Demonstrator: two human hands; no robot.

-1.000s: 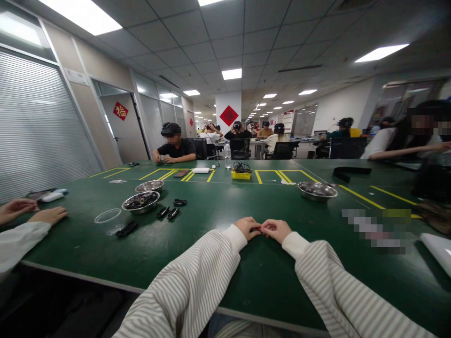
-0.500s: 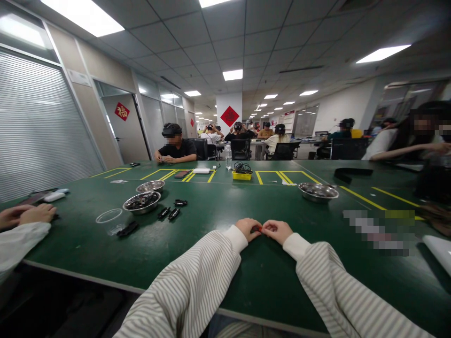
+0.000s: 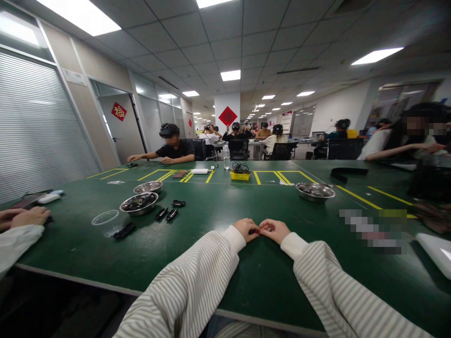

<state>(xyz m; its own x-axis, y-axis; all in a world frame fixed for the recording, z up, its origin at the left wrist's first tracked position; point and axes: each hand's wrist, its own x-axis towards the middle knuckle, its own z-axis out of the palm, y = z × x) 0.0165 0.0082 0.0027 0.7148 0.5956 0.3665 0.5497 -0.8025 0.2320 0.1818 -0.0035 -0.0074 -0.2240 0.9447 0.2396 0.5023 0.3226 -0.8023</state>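
Above the green table's near part, my left hand [image 3: 247, 229] is closed in a pinch. A small red-orange piece [image 3: 260, 230] shows at its fingertips, mostly hidden by the fingers. My right hand [image 3: 276, 230] is also pinched, its fingertips meeting those of the left; what it grips is hidden. To the left lie several black parts [image 3: 172, 215], one longer black piece [image 3: 124, 231] and a clear plastic cup [image 3: 105, 217] on its side. Behind them stands a steel bowl [image 3: 155, 206] filled with dark parts.
A second steel bowl [image 3: 136, 190] stands just behind the first, and another bowl [image 3: 329, 195] is at the right. Farther back are a yellow box [image 3: 240, 177] with black cable and a water bottle [image 3: 226, 157]. Co-workers' hands [image 3: 30, 217] are at the left edge.
My hands stay together at nearly the same place, and less of the red-orange piece shows. The person across the table has stretched an arm out toward a dark object on the left.
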